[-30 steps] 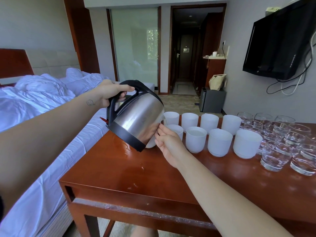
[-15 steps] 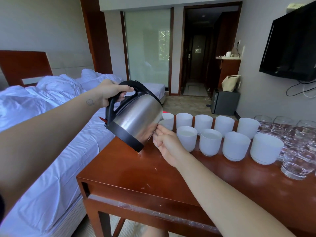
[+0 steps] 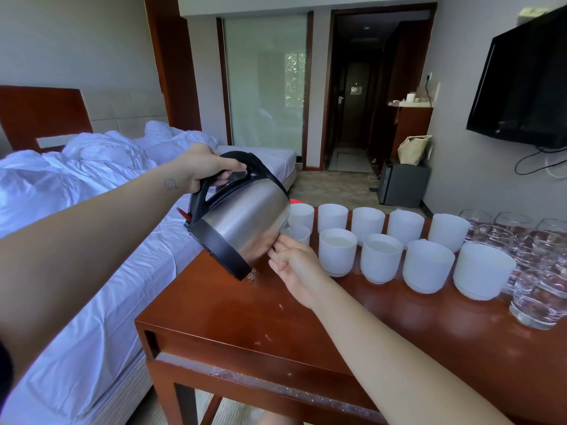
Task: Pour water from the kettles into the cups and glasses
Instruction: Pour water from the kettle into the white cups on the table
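Note:
A steel kettle [image 3: 245, 222] with a black handle and base is tipped steeply to the right above the table's left end. My left hand [image 3: 201, 167] grips its handle. Its spout hangs over a white cup [image 3: 300, 233], mostly hidden behind the kettle, which my right hand [image 3: 293, 265] holds at its near side. Two rows of white cups [image 3: 337, 251] run to the right; two front ones hold water. Several clear glasses [image 3: 537, 297] stand at the far right.
The wooden table [image 3: 276, 320] has its left edge against a bed with white sheets [image 3: 76, 271]. A television [image 3: 521, 84] hangs on the right wall. A small black fridge [image 3: 402, 185] sits on the floor behind the table.
The view has shifted left, so cups and glasses sit further right in frame. The kettle stays tilted over the same cup and both hands keep their holds.

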